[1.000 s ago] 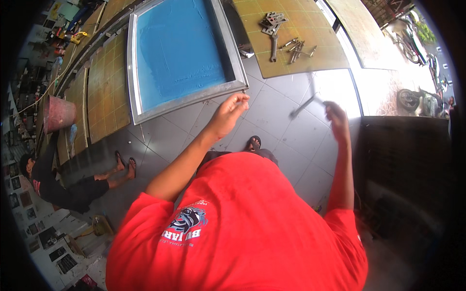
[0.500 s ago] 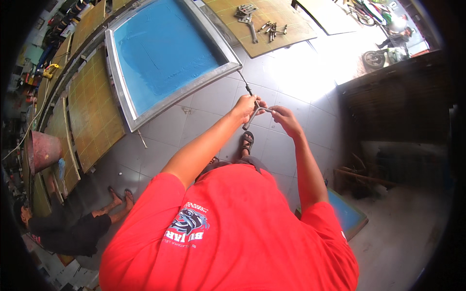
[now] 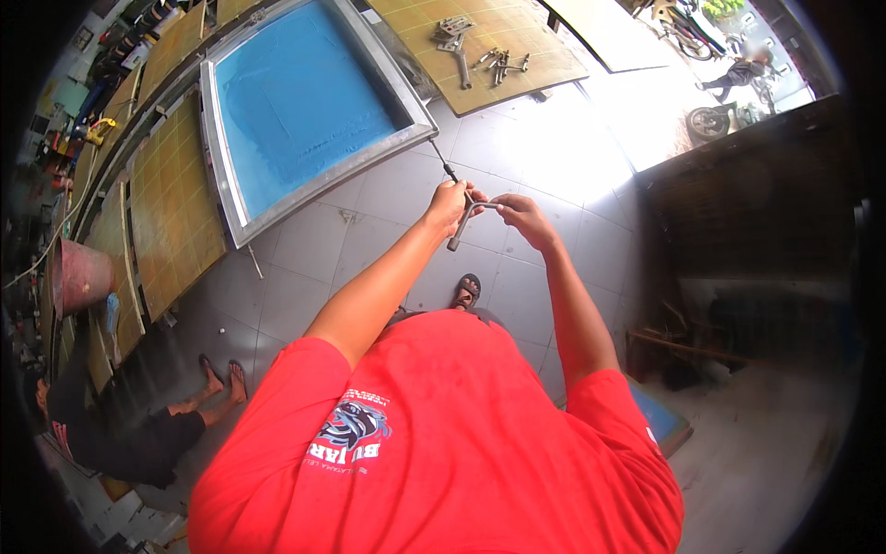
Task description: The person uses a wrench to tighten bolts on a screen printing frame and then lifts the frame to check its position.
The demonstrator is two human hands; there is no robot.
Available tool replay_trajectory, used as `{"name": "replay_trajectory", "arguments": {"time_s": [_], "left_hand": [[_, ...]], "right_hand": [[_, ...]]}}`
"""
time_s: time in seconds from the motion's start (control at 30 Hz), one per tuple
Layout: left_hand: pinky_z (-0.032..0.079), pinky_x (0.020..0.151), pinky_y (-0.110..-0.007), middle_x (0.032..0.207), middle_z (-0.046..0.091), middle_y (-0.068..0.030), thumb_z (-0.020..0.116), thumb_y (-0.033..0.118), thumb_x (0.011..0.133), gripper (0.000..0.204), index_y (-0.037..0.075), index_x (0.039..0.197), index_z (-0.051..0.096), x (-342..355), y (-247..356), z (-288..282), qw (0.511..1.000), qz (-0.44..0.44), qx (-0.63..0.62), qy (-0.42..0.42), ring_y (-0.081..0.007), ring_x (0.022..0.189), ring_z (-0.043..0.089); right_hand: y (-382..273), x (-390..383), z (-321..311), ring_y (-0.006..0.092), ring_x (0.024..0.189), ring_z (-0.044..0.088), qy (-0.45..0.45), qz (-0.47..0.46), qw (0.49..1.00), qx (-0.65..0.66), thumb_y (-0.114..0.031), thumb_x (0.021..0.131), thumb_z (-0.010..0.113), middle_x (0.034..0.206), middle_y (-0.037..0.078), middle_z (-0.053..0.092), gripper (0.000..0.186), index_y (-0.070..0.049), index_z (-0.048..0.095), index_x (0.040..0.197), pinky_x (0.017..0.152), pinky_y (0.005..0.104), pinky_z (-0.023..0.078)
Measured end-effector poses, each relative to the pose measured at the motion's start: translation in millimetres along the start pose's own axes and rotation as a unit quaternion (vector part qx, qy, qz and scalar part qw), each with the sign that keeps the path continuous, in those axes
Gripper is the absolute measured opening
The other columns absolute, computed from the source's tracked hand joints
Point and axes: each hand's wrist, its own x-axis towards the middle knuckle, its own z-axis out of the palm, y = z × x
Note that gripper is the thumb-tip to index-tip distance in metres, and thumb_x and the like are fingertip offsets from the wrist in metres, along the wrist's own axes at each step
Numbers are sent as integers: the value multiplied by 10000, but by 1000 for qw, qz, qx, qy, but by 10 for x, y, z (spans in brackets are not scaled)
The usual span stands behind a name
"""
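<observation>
**A:** so what's the person in the red shirt (image 3: pixel 443 425) holding over there?

**B:** grey three-armed wrench (image 3: pixel 463 224), Y-shaped. It's out in front of them, over the tiled floor (image 3: pixel 388 226), just off the near right corner of that big framed panel.

**A:** both hands on it?

**B:** yep. Left hand (image 3: pixel 447 205) is curled closed where the wrench meets a thin rod (image 3: pixel 438 152). Honestly can't tell what's right under those fingers. Right hand (image 3: pixel 528 222) is only lightly closed, fingertips pinching the end of another arm. Third arm is free, angled back toward the person.

**A:** and the rod goes where?

**B:** slants up from the left hand to the corner of the grey frame (image 3: pixel 332 185). There's a dark sleeve (image 3: pixel 449 172) on it, just past the fist. Inside the frame it's all blue panel (image 3: pixel 305 102), kinda streaky.

**A:** anything else lying around?

**B:** metal clamps (image 3: pixel 452 32) and a bunch of small metal pieces (image 3: pixel 503 65) on the brownish board (image 3: pixel 512 28) with the grid lines, past the panel's right side. Faded pink bucket (image 3: pixel 83 277) way off to the left, plus another person (image 3: pixel 138 448) in dark clothes down that side.
</observation>
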Motion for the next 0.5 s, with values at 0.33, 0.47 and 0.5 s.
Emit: {"name": "replay_trajectory", "arguments": {"time_s": [0.33, 0.47, 0.5], "left_hand": [[503, 580, -299, 751, 581, -71, 351, 230, 981, 244, 31, 1002, 489, -2, -33, -6, 998, 32, 20, 45, -180, 732, 619], [478, 564, -286, 725, 567, -35, 375, 253, 975, 242, 56, 986, 516, 38, -2, -3, 998, 31, 22, 51, -156, 704, 604], [490, 504, -285, 685, 567, -13, 367, 264, 972, 245, 69, 942, 513, 98, -37, -36, 997, 47, 5, 54, -142, 631, 607]], "right_hand": [[15, -2, 74, 72, 713, 475, -5, 61, 981, 186, -205, 908, 547, 808, 13, 550, 226, -10, 599, 1009, 657, 219, 423], [43, -82, 93, 101, 733, 517, -4, 124, 882, 455, -244, 953, 465, 877, 50, 577, 277, -30, 515, 1122, 699, 238, 457], [19, -109, 97, 107, 740, 520, -6, 130, 858, 496, -255, 959, 451, 891, 53, 577, 297, -37, 496, 1155, 705, 245, 463]]}}
